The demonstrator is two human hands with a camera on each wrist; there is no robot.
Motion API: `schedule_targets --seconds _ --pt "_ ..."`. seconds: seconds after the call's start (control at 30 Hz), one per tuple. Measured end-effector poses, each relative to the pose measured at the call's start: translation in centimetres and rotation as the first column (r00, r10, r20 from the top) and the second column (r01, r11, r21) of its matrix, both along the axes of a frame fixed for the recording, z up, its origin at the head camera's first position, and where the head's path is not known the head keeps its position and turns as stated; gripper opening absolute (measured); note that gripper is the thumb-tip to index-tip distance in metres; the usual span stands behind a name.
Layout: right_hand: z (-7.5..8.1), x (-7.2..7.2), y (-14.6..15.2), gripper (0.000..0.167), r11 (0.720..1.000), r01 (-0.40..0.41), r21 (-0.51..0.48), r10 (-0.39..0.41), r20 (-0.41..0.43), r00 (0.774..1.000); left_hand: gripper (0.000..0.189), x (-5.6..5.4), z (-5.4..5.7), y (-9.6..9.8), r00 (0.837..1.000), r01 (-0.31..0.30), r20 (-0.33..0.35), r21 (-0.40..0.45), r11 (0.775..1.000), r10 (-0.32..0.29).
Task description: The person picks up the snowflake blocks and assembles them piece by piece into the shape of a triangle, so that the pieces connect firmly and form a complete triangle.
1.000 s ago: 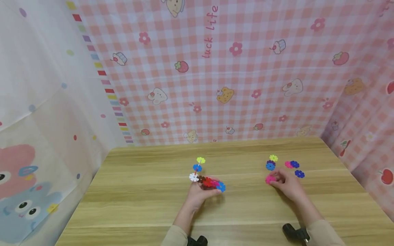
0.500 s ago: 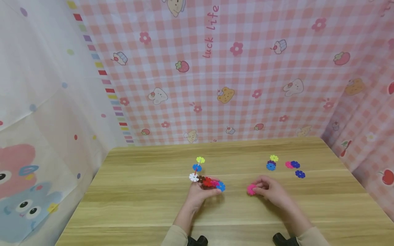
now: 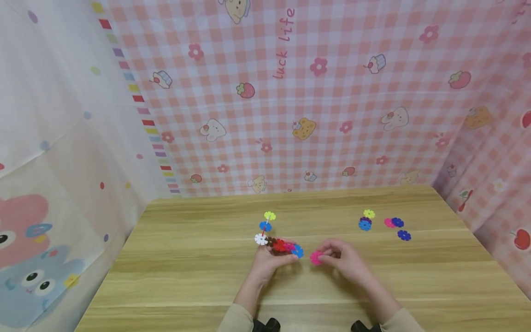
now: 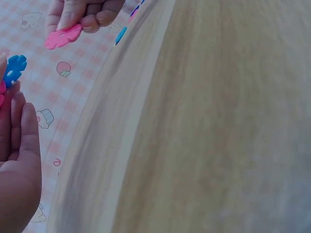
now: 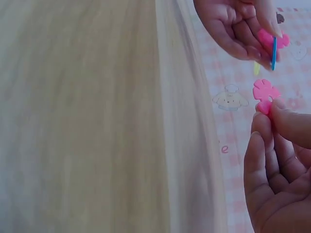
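My left hand [image 3: 268,263] holds a chain of notched, flower-shaped plastic discs. White [image 3: 261,239], brown, red [image 3: 280,245] and pink discs run along it to a blue disc [image 3: 297,251] at the right end, near the thumb. From the white disc the chain bends away to a blue and a yellow disc [image 3: 270,215]. Between thumb and fingers, my right hand [image 3: 343,261] pinches a single pink disc [image 3: 315,257], a small gap away from the blue end disc. In the right wrist view this pink disc [image 5: 265,90] is upright, and the chain's blue disc [image 5: 274,53] shows edge-on.
Loose discs lie at the table's back right: yellow [image 3: 368,213], light blue [image 3: 365,224] overlapping a purple one, pink [image 3: 389,222] beside dark blue [image 3: 397,222], and another dark blue disc [image 3: 404,235]. A checked pink curtain [image 3: 286,101] hangs behind the wooden table [image 3: 178,258].
My right hand has carried the pink disc left and toward me, from near the loose discs to beside the chain's blue end. The left hand and chain have stayed in place.
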State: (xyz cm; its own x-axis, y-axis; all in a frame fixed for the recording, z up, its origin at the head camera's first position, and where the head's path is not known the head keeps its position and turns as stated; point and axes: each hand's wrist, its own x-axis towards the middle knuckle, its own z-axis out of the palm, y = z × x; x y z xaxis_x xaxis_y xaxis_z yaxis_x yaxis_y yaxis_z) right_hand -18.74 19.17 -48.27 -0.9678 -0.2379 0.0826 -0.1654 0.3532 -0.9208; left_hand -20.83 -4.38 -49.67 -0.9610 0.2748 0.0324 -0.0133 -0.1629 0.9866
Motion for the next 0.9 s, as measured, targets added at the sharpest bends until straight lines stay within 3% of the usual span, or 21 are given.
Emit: schedule_targets --seconds 0.4,0.73,0.9 --pt "0.2 0.3 -1.3 0.014 0.994 0.078 -0.071 -0.078 0.008 0.997 0.040 0.0 0.0 0.3 1.000 0.002 0.002 0.006 1.000 -0.002" --pt "0.2 0.4 -2.3 0.009 0.986 0.160 -0.051 -0.159 0.018 0.987 0.044 0.0 0.1 0.4 1.000 -0.002 0.009 0.002 1.000 0.002" --pt "0.4 0.5 -2.7 0.009 0.983 0.182 -0.028 -0.183 -0.015 0.983 0.045 0.0 0.1 0.5 1.000 -0.005 0.007 0.012 1.000 0.005"
